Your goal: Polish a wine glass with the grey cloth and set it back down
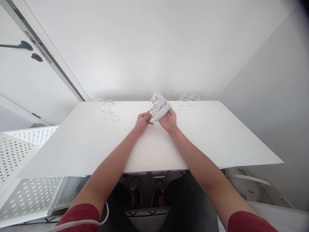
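My left hand [144,120] is closed around the stem of a clear wine glass [154,102], which tilts above the white table. A white cloth [162,110] wraps the right side of the glass bowl, and part of it seems tucked inside the rim. Fingers of my right hand [168,120] press the cloth against the glass from the right; some of them are hidden behind it. Both hands are close together over the back middle of the table.
Two wine glasses [108,107] stand upright at the table's back left, two more [184,100] at the back right. The white table [96,145] meets a plain wall. Left of it are a perforated white basket [36,193] and a door with a dark handle [25,45].
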`<action>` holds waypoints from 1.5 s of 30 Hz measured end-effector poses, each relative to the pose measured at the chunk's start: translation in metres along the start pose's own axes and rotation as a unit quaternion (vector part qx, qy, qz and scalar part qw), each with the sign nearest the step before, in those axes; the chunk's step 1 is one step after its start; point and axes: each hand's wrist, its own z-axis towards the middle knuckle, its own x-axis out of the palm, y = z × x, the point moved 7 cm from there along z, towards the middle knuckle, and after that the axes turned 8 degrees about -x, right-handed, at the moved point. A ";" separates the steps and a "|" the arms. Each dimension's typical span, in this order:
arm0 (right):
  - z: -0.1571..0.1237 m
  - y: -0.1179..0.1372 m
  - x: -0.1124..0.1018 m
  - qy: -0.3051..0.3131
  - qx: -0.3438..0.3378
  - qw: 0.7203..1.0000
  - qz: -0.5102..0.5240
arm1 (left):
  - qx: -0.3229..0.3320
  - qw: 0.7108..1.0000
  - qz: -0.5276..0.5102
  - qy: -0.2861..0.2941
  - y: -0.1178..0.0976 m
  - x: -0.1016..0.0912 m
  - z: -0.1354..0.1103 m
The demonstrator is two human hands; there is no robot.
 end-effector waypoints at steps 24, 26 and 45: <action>0.008 -0.006 -0.024 -0.104 -0.019 0.994 0.005 | 0.072 0.982 0.175 0.009 -0.013 0.017 -0.013; 0.008 -0.008 -0.022 -0.077 0.007 0.997 0.015 | 0.089 0.977 0.196 -0.002 -0.015 0.020 -0.015; -0.004 0.002 0.000 0.053 0.014 0.998 -0.024 | -0.111 0.985 -0.053 0.121 0.015 0.021 -0.003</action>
